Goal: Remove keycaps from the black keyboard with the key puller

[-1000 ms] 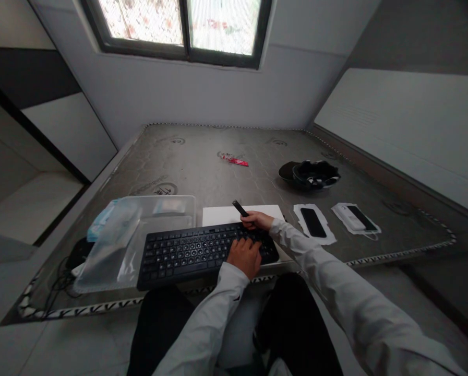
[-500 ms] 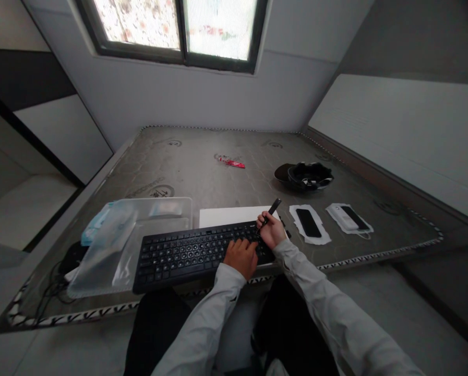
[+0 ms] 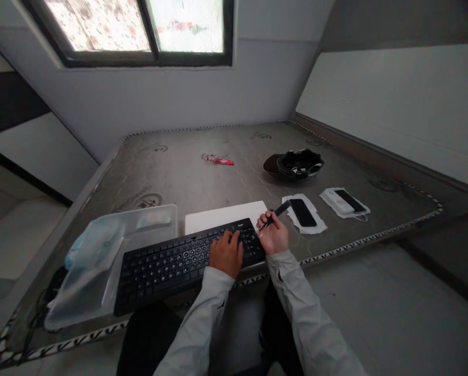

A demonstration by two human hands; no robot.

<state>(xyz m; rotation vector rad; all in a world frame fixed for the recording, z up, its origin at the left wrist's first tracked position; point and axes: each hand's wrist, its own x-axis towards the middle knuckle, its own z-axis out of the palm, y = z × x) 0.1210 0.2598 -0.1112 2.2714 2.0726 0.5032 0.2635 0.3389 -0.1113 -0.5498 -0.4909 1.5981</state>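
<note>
A black keyboard (image 3: 159,269) lies slanted along the near edge, partly over a white flat sheet (image 3: 218,213) and a clear plastic tray or sleeve (image 3: 81,284). My left hand (image 3: 226,253) rests palm down on the keyboard's right half, fingers stretched over the keys and holding nothing. Just past the keyboard's right end, my right hand (image 3: 273,234) is turned partly palm up. Its fingers close round a slim black pen-shaped tool (image 3: 283,207), whose thick end points up and right. The tool's thin end sits near the palm; its exact kind is unclear.
Right of my hands lie a dark phone (image 3: 303,213) on white paper and a white device (image 3: 341,202) beside another dark panel. A black cap (image 3: 296,164) and a red packet (image 3: 220,160) are farther back. Dark cables (image 3: 34,318) lie at the left.
The view has turned, so everything sits farther left and tilts slightly. My right hand has rolled palm up, swinging the tool lower to the right; my left hand stays on the keys.
</note>
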